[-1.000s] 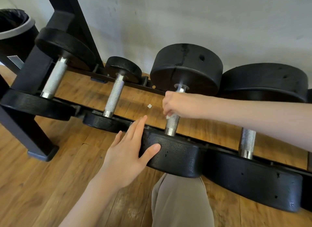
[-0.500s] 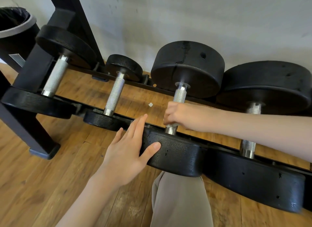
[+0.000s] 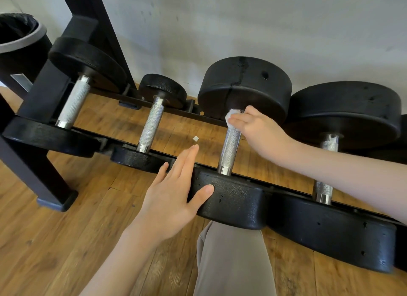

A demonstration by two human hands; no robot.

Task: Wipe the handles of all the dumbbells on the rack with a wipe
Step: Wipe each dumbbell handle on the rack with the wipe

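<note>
Wood-plank floor [image 3: 66, 240] under everything, pale scuffed wall [image 3: 242, 20] behind. Black rack [image 3: 39, 154] standing on the planks, its foot at the near left, its upright rising along the left edge against the wall. Four dumbbells across its two rails, heads on the rails and knurled handles bridging the gap: leftmost dumbbell [image 3: 73, 101] at the rack's left end, small dumbbell [image 3: 152, 124] next, third dumbbell [image 3: 230, 150] mid-rack, fourth dumbbell [image 3: 326, 163] toward the right end, partly crossed by the right forearm. Bare floor showing between the rails, with a small white scrap [image 3: 195, 138] lying between the second and third handles. Open planks in front of the near rail at the left; a beige trouser leg [image 3: 231, 262] just below the third dumbbell's near head.

Left hand [image 3: 169, 198] flat and spread, fingers straight, thumb pressed on the near head of the third dumbbell, holding nothing. Right hand [image 3: 257, 128] curled round the far end of the third handle, pinching a white wipe [image 3: 230, 117] against the metal just under the far head.

Black bin [image 3: 19, 44] at the far left beside the rack, lined with a black bag; contents not visible.
</note>
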